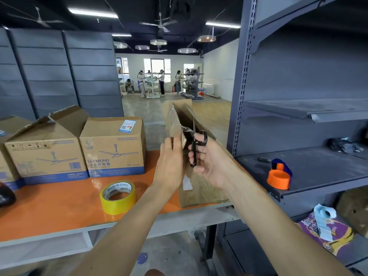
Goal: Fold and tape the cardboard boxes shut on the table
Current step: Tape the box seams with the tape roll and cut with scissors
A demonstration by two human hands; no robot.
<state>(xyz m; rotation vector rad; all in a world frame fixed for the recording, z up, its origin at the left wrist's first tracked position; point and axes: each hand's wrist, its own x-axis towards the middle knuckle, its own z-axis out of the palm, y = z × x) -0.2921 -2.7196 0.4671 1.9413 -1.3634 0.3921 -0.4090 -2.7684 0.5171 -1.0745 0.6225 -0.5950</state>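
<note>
The cardboard box (201, 191) stands at the worktop's (49, 208) right end, its long axis running away from me. My left hand (171, 160) lies against its near edge, and I cannot tell its grip. My right hand (211, 162), just beside, grasps scissors (193, 151), blades up.

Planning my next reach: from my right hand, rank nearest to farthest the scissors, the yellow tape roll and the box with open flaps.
1. Scissors, held in the right hand.
2. Yellow tape roll, on the table to the left.
3. Box with open flaps, table's far left.
</note>
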